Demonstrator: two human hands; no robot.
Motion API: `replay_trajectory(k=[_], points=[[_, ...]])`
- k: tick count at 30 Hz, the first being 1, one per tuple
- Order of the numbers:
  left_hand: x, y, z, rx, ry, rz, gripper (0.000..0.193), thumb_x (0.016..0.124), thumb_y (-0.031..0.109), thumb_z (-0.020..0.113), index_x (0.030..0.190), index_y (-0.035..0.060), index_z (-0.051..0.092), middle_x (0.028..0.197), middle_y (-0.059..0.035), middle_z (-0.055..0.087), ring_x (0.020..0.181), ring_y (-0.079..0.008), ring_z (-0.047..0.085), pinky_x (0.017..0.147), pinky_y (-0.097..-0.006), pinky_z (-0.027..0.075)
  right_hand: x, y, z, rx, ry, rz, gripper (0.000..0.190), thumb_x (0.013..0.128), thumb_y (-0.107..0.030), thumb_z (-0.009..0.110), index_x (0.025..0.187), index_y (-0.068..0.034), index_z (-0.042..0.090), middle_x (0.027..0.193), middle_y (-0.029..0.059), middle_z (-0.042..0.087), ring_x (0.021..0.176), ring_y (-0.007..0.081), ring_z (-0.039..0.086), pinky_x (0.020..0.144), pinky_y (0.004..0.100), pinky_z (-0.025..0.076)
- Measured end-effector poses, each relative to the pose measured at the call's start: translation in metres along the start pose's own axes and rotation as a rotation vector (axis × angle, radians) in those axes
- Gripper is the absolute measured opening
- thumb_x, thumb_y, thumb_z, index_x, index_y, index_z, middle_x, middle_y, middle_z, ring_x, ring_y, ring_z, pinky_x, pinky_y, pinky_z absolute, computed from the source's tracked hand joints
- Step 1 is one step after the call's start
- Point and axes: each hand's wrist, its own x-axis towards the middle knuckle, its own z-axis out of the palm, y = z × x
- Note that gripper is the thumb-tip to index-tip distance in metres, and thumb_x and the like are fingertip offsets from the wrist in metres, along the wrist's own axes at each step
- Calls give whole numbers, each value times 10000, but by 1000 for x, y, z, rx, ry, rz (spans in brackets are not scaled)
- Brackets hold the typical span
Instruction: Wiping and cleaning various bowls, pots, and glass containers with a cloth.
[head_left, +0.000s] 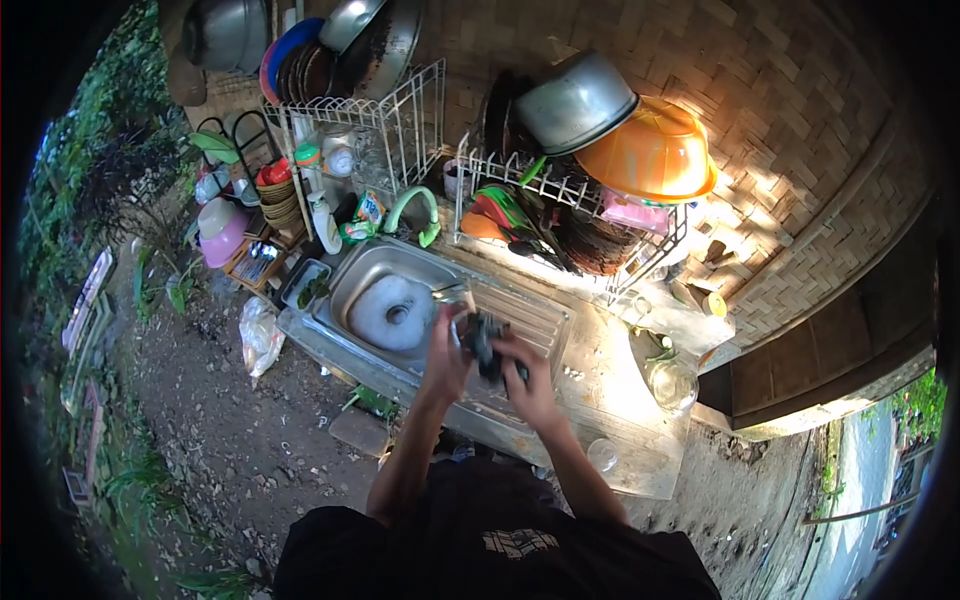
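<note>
Above the ribbed drainboard (536, 315) of a metal sink, my left hand (448, 356) holds a clear, glass-like vessel (452, 294), partly hidden by the fingers. My right hand (531, 381) grips a dark, blurred cloth or scrubber (487, 346) close beside it; whether it touches the vessel cannot be told. White suds (390, 311) lie in the sink basin (349, 281) to the left of my hands. A pale green faucet (412, 212) curves up behind the basin.
White wire racks (405, 124) hold pots and dishes behind the sink. A steel pot (576, 105) and an orange bowl (649, 154) top the right rack. A glass jar (673, 386) and a clear glass (602, 454) stand on the right. A pump bottle (324, 223) is left of the faucet.
</note>
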Motion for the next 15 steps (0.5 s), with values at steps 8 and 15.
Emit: replay_trajectory(k=[8, 15], points=[[-20, -21, -11, 380, -304, 166, 458, 1031, 313, 426, 1418, 70, 386, 1387, -85, 486, 1268, -199, 504, 1055, -367, 437, 29, -40, 4, -253, 1, -167, 340, 840, -135, 738, 1142, -25, 626, 1365, 188, 553, 1326, 360, 476, 1082, 420, 372], [-10, -21, -37, 173, -40, 44, 355, 1065, 317, 366, 1188, 53, 570, 1093, -51, 651, 1079, -148, 598, 952, -308, 466, -26, -9, 15, 7, 30, 266, 429, 881, -132, 705, 1268, -15, 560, 1233, 177, 607, 1138, 256, 597, 978, 344, 445]])
